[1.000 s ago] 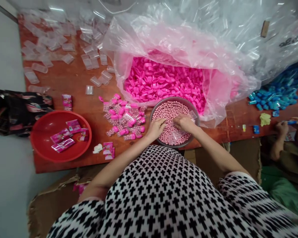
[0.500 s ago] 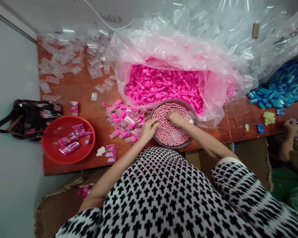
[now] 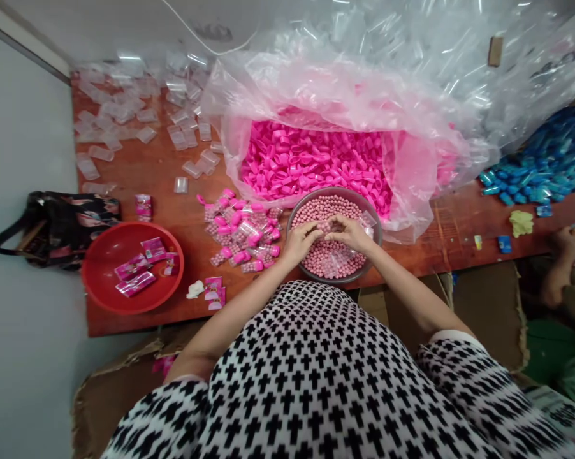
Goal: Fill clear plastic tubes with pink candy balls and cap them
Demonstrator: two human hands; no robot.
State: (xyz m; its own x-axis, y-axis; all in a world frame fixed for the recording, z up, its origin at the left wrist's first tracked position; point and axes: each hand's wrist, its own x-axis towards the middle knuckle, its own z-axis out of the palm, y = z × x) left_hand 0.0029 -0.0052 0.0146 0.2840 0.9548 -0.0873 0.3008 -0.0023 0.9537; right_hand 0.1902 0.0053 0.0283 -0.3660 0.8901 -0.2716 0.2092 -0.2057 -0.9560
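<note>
A metal bowl [image 3: 291, 220] full of small pink balls [image 3: 338, 205] stands at the table's near edge. My left hand [image 3: 301, 241] and my right hand [image 3: 350, 233] meet over its middle. Their fingertips pinch together on a small clear container [image 3: 326, 225] that is hard to make out. Some clear plastic pieces [image 3: 341, 261] lie on the balls at the near side of the bowl. Left of the bowl is a pile of filled containers with pink caps [image 3: 240, 233].
A big plastic bag of loose pink caps [image 3: 316, 159] lies behind the bowl. Empty clear containers [image 3: 125, 121] litter the far left. A red bowl [image 3: 90, 255] holds pink packets [image 3: 134, 274], beside a black bag [image 3: 58, 223]. Blue caps [image 3: 540, 172] and another person's hand [image 3: 565, 242] are at right.
My right hand pulled back from the far side of the balls and my left hand moved in from the rim. The fingertips now meet over the bowl's middle.
</note>
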